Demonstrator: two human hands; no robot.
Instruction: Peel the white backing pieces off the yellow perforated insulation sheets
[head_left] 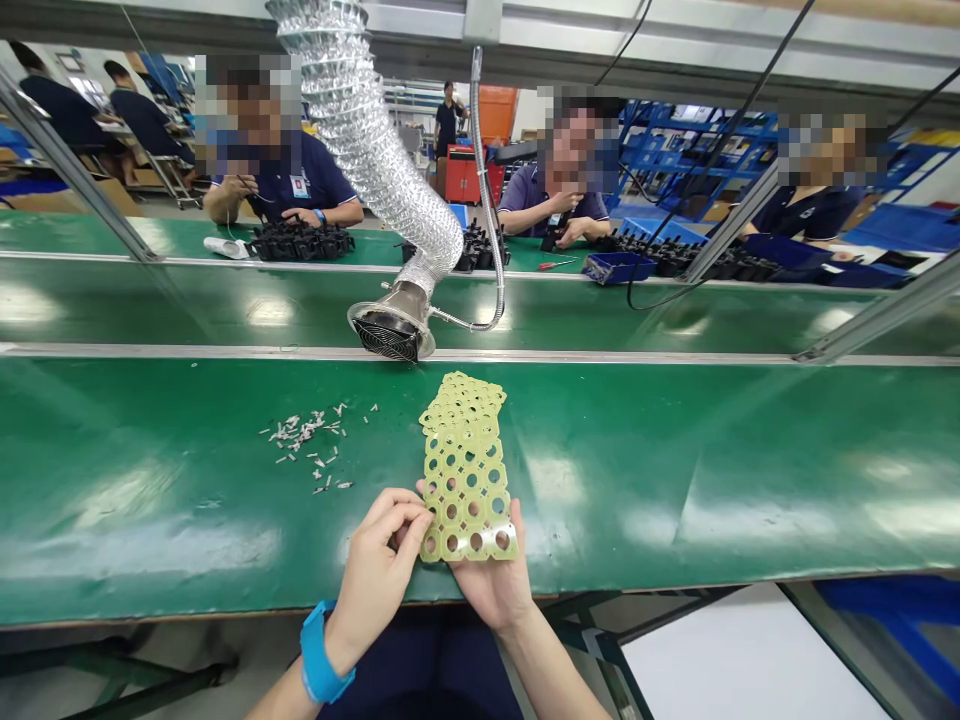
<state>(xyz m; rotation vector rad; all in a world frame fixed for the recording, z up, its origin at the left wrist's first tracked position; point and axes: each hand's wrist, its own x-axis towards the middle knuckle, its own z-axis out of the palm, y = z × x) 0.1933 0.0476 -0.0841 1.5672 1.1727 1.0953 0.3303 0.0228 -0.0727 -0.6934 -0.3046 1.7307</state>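
A yellow-green perforated panel (474,480) with rows of round holes is held up near the front edge of the green bench. My right hand (495,585) supports it from below, its thumb along the right edge and most fingers hidden behind. At the lower left edge, my left hand (386,545), with a blue band on the wrist, is closed, thumb and fingertips pinched against the panel. Whether a small piece is also in that pinch cannot be made out. Beyond it shows more perforated yellow-green sheet (459,395), turned at an angle. Small pale pieces (300,432) lie scattered to the left.
A foil extraction duct (405,180) hangs down to a fan-grille hood (390,325) above the bench (675,480). Across the line, several people sit by black parts (300,240) and a blue bin (616,267). A white board (750,655) is at lower right.
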